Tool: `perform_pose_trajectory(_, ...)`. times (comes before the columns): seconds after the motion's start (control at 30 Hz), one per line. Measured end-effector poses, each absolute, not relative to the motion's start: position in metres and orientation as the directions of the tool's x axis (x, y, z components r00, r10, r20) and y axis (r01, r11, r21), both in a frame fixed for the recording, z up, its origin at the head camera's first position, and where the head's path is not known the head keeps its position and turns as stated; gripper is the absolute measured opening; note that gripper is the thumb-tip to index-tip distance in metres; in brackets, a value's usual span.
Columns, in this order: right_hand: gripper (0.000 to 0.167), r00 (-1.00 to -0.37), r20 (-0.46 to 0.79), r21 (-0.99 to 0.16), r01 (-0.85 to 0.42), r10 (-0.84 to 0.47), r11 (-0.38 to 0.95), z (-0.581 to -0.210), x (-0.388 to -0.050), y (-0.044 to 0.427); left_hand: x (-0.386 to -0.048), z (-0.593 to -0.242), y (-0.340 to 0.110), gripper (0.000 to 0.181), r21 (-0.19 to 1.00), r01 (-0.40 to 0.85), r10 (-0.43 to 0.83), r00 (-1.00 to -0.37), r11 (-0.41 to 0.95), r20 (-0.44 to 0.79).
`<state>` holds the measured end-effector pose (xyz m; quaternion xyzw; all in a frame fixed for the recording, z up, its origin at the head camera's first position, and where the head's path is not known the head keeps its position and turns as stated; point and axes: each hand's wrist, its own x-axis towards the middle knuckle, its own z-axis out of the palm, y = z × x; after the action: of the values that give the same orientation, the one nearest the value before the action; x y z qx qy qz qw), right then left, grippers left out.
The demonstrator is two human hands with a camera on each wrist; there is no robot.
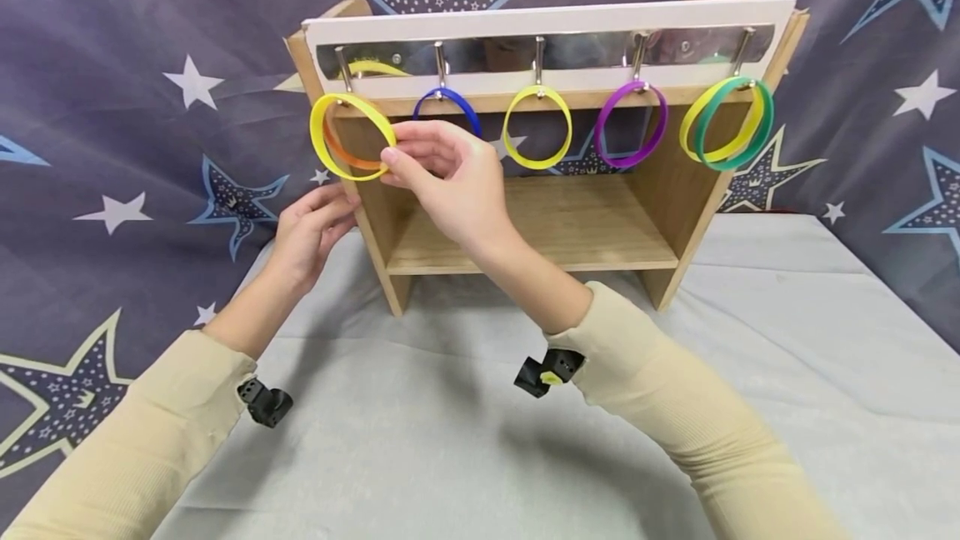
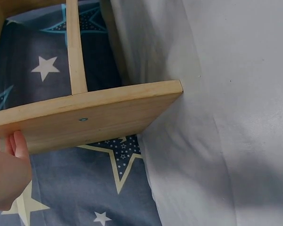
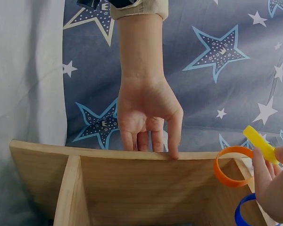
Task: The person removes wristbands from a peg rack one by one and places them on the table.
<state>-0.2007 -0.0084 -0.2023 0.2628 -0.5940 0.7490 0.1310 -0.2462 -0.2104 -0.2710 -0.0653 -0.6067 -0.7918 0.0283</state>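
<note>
My right hand pinches a yellow wristband between thumb and fingers at the leftmost hook of a wooden shelf. An orange wristband hangs there just behind it; whether the yellow one is on the hook I cannot tell. In the right wrist view the yellow band appears edge-on above the orange band. My left hand touches the shelf's left side panel, its fingers extended against the outer face and its thumb at the front edge.
Along the metal hook strip hang a blue band, a yellow band, a purple band and, far right, a green band overlapping another yellow one. Grey cloth covers the table; a star-patterned curtain stands behind.
</note>
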Motion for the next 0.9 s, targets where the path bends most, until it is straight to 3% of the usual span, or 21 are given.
perform_pose_trajectory(0.23, 0.024, -0.817, 0.563, -0.811, -0.516, -0.125, -0.274, -0.201, -0.195, -0.007, -0.246, -0.271, -0.211, 0.010, 0.958, 0.123, 0.032, -0.990, -0.259, 0.135)
perform_pose_trajectory(0.57, 0.020, -0.835, 0.539, -0.838, -0.517, -0.113, -0.172, -0.208, -0.194, 0.002, -0.249, -0.272, -0.205, 0.011, 0.955, 0.107, 0.025, -0.993, -0.276, 0.119)
perform_pose_trajectory(0.9, 0.024, -0.886, 0.437, -0.894, -0.409, -0.155, -0.184, -0.224, -0.196, 0.003, -0.247, -0.273, -0.209, 0.016, 0.957, 0.134, 0.005, -0.990, -0.257, 0.140)
